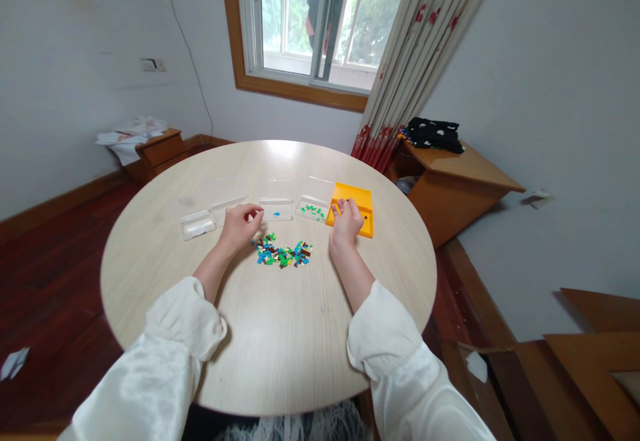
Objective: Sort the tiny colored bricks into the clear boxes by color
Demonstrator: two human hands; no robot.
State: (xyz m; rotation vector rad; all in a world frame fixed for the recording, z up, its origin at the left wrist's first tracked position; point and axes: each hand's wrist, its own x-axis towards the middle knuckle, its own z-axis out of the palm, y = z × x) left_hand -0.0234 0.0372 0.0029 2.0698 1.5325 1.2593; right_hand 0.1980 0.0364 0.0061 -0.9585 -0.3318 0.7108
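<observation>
A loose pile of small toy bricks (284,256) in blue, green, brown and yellow lies mid-table. My left hand (241,225) is just left of a clear box (285,216) with a blue brick (277,213) in it. Its thumb and forefinger are pinched, but what they hold is too small to make out. Over the yellow box (367,229), my right hand (347,219) is closed with curled fingertips; a dark speck shows at them, its kind unclear. A small dark piece (365,217) lies inside the yellow box.
Another clear box (303,212) holds several green bricks. Further left stand a clear box (199,225) with something pale inside and one (220,213) partly behind my left hand. All sit with raised lids on the round table (270,341). A wooden cabinet (450,191) stands beyond.
</observation>
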